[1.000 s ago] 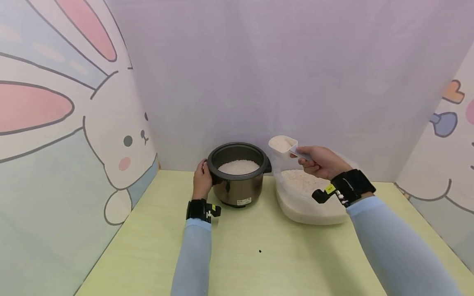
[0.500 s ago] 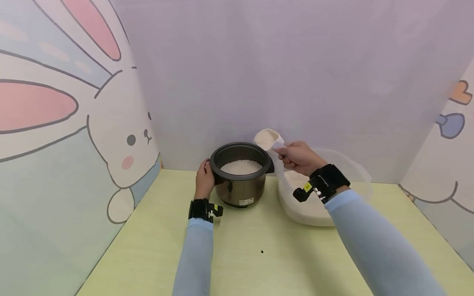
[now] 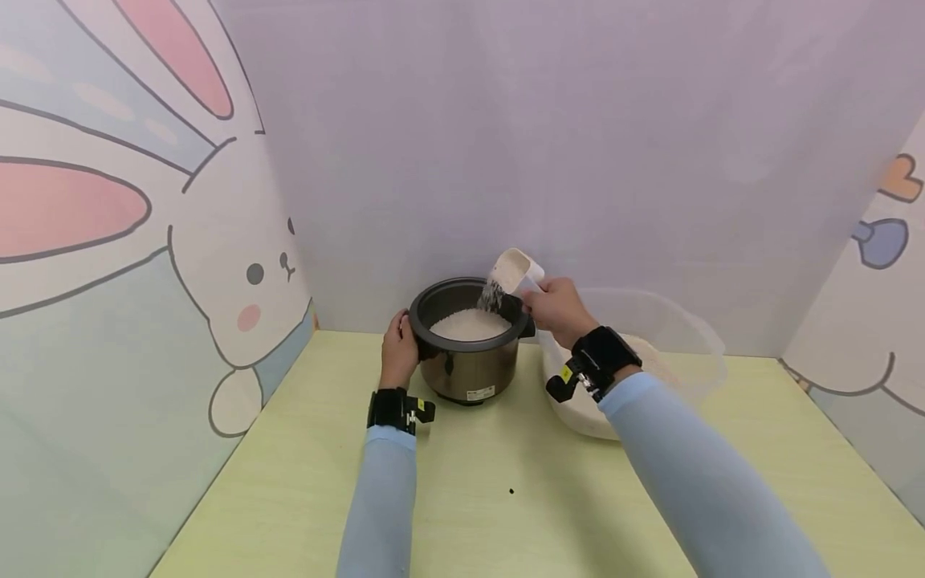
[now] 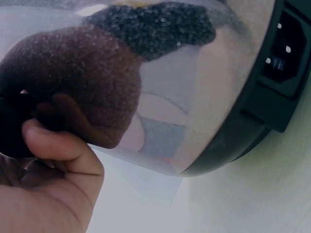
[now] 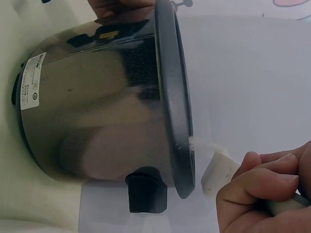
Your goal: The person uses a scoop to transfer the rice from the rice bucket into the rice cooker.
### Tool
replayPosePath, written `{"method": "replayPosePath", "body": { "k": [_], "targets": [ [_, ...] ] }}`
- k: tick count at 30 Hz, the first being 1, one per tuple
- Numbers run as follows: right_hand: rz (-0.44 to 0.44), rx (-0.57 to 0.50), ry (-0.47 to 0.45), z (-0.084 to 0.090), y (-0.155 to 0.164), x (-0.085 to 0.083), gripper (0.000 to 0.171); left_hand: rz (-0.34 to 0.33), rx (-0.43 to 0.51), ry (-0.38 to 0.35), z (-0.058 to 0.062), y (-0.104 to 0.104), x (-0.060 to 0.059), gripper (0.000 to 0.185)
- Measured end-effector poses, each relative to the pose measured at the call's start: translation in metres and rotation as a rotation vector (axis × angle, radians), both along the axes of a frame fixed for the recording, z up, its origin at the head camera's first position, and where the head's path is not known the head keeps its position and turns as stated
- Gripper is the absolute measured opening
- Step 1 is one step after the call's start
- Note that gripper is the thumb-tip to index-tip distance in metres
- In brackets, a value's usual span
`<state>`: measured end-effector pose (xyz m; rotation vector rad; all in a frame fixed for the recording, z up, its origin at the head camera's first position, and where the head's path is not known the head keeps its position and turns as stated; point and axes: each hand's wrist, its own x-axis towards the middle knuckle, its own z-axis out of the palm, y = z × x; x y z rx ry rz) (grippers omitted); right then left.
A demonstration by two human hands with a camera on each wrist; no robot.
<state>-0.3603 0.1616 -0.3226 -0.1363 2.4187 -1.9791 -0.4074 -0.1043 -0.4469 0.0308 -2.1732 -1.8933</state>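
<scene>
Left fingers (image 4: 73, 150) grip the rice cooker's (image 3: 470, 371) handle (image 4: 14, 128), right fingers (image 5: 260, 185) a scoop (image 5: 218, 174). Only the left wrist view shows the power inlet (image 4: 285, 51). The label (image 5: 33, 80) is illegible.

Over there, the head camera looks forward and down from farthest off, past both sleeves (image 3: 379, 498) to the rice cooker (image 3: 462, 369). The left wrist camera (image 3: 421, 410) peers tight at the cooker's side; the right wrist camera (image 3: 562, 384), near but wider, shows it turned sideways, sharing its label (image 5: 33, 81) and the scoop (image 5: 219, 174) with the head view.
</scene>
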Motion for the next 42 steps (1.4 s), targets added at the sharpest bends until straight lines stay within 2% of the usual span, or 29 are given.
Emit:
{"method": "replayPosePath", "body": {
  "k": [3,7,22,35,42],
  "targets": [
    [-0.042,0.063,0.012,-0.003,-0.005,-0.003,0.031,0.004,-0.003,-0.005,-0.001,0.0,0.0,0.049],
    [-0.055,0.094,0.004,-0.006,-0.012,-0.004,0.033,0.002,0.004,-0.015,-0.002,-0.001,0.0,0.05],
    [-0.024,0.243,0.076,-0.001,-0.036,-0.001,0.03,-0.001,-0.009,-0.005,-0.001,0.0,0.0,0.048],
    [0.039,0.258,0.128,0.007,-0.056,0.008,0.026,-0.004,-0.01,-0.011,-0.002,0.0,-0.001,0.049],
    [0.07,0.333,0.173,0.007,-0.055,0.008,0.027,0.001,-0.027,-0.009,-0.002,-0.001,-0.001,0.049]
  ]
}}
